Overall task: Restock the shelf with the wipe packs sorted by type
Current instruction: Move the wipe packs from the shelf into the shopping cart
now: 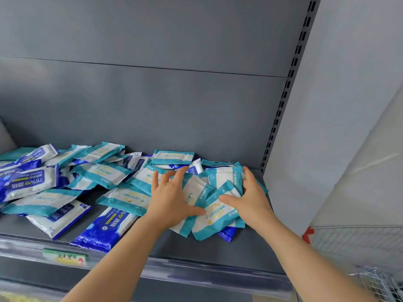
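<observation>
In the head view, a grey shelf (218,251) carried many wipe packs of two types, lying mixed and overlapping in a loose heap. The teal packs (122,198) were white with teal ends. The blue packs (104,227) were white with dark blue ends and a "75%" print. Most of the blue ones lay at the left and at the front of the shelf, and some teal ones lay between and over them.

At the right end of the shelf, a small group of teal packs (216,212) was gathered between the two hands. The left hand (170,197) lay flat on the left part of this group, with its fingers spread and straight and its thumb stretched to the right over a pack. The right hand (253,199) pressed against the right side of the group. Its fingers were only slightly bent along the edges of the packs and its thumb rested on top of the front pack. The hands were apart, with the packs between them. One dark blue corner (226,234) showed from under this group.

On the front rail of the shelf there was a green and yellow label (65,257), too blurred to read. A slotted upright (283,101) stood at the right of the back panel. Further right, a wire basket (359,243) with a red part (308,234) was in view.
</observation>
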Demonstrator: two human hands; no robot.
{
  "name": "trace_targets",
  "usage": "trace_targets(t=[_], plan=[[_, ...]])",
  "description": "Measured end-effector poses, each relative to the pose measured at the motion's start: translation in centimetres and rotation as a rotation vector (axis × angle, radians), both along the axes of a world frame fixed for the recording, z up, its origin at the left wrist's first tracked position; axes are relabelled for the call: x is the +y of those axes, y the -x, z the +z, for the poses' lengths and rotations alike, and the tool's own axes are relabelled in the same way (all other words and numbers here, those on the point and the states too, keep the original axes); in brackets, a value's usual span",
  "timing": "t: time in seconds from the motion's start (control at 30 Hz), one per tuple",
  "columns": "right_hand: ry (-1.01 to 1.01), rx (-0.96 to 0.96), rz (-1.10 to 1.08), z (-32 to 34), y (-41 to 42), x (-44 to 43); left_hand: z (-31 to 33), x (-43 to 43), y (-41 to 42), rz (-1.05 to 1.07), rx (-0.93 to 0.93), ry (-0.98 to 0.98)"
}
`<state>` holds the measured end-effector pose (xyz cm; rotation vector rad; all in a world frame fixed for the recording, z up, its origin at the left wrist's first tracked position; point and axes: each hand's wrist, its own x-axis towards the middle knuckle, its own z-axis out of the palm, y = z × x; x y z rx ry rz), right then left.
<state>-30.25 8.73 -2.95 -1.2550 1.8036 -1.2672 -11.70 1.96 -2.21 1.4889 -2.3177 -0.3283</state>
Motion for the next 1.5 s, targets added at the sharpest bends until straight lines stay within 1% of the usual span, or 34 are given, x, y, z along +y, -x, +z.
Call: trace_targets(t=[0.03,0.07,0.13,0.17,0.2,0.27,0.33,0.4,0.43,0.47,0.57,0.6,0.67,0.77,0.83,0.9,1.03,1.1,1.17,1.2,1.33,1.4,1.5], plan=[[0.01,-0.026,-0.012,0.1,0.1,0.3,-0.1,0.1,0.0,-0.025,0.004,0.022],[0.011,-0.049,-0.02,0.1,0.1,0.5,-0.3,0.1,0.0,-0.047,0.039,0.003],[-0.022,-0.056,-0.031,0.3,0.3,1.0,-0.5,0.2,-0.2,-0.06,0.144,-0.108],[-0.047,-0.043,-0.04,0.5,0.3,1.3,-0.4,0.4,-0.4,-0.052,0.144,-0.128],[-0.068,-0.029,-0.051,0.6,0.4,1.4,-0.3,0.5,-0.5,-0.037,0.089,-0.103],[-0.107,-0.019,-0.075,0.8,0.3,1.5,-0.1,0.6,-0.7,-0.004,-0.083,-0.009],[-0.137,-0.044,-0.078,0.9,0.0,1.6,0.1,0.4,-0.6,-0.002,-0.206,0.059],[-0.157,-0.104,-0.079,0.8,-0.5,1.7,0.0,0.1,-0.5,-0.029,-0.261,0.065],[-0.165,-0.137,-0.087,0.8,-0.8,1.8,0.0,-0.1,-0.4,-0.04,-0.253,0.035],[-0.168,-0.167,-0.095,0.9,-1.0,1.9,-0.1,-0.4,-0.5,-0.04,-0.208,-0.026],[-0.149,-0.232,-0.126,1.4,-1.9,2.2,0.1,-1.5,-1.0,-0.014,0.026,-0.292],[-0.136,-0.244,-0.145,1.6,-2.1,2.2,0.1,-2.0,-1.1,-0.01,0.067,-0.342],[-0.114,-0.261,-0.188,2.0,-2.5,2.1,0.0,-3.4,-0.9,-0.009,0.055,-0.377],[-0.105,-0.288,-0.226,2.4,-2.7,1.6,0.1,-4.9,-0.2,-0.031,-0.051,-0.372],[-0.108,-0.312,-0.24,2.3,-2.6,1.6,0.1,-5.5,0.3,-0.063,-0.073,-0.37],[-0.098,-0.332,-0.243,2.0,-2.6,1.6,0.0,-6.0,0.6,-0.088,-0.049,-0.406],[-0.071,-0.396,-0.235,1.6,-3.0,1.6,0.5,-6.8,0.6,-0.119,0.042,-0.539],[-0.056,-0.433,-0.237,1.5,-3.1,1.5,0.7,-6.5,0.5,-0.141,0.052,-0.54],[-0.03,-0.474,-0.253,1.5,-3.1,1.6,0.6,-6.1,0.7,-0.154,0.041,-0.496],[-0.01,-0.498,-0.265,1.6,-3.0,1.7,0.5,-5.8,0.9,-0.167,0.074,-0.472],[0.063,-0.538,-0.283,3.0,-2.5,2.3,1.7,-4.7,1.8,-0.233,0.31,-0.447],[0.106,-0.538,-0.276,4.1,-1.9,2.9,2.7,-4.5,2.0,-0.248,0.406,-0.471],[0.169,-0.531,-0.243,5.6,-0.9,4.2,3.7,-4.1,2.6,-0.259,0.579,-0.557]])
